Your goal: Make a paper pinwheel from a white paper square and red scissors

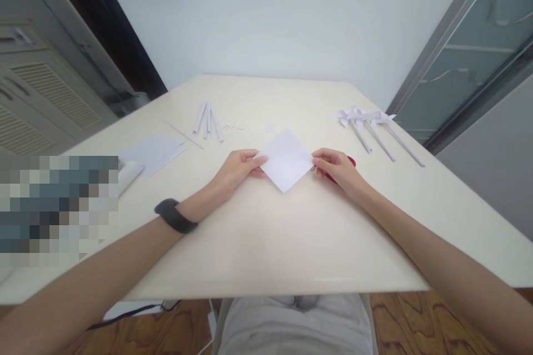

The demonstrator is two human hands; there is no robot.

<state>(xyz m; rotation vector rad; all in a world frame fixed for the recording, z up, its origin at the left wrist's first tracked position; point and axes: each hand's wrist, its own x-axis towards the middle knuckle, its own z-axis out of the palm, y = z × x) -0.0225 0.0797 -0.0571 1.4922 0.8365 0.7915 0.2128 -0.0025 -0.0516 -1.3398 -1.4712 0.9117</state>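
A white paper square (285, 162) sits cornerwise over the middle of the table (270, 244) — the left hand (238, 171) pinches its left corner between thumb and fingers, the right hand (338, 171) its right corner. A red object (352, 161), mostly hidden, lies under the right hand. Farther out are paper scraps (234, 127), rolled paper tubes (208, 122) and loose sheets (156, 150) leftward — three paper pinwheels (366, 117) rightward.

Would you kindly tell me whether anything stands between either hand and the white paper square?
Nothing visible does: the left hand and right hand each pinch a corner of the white paper square.
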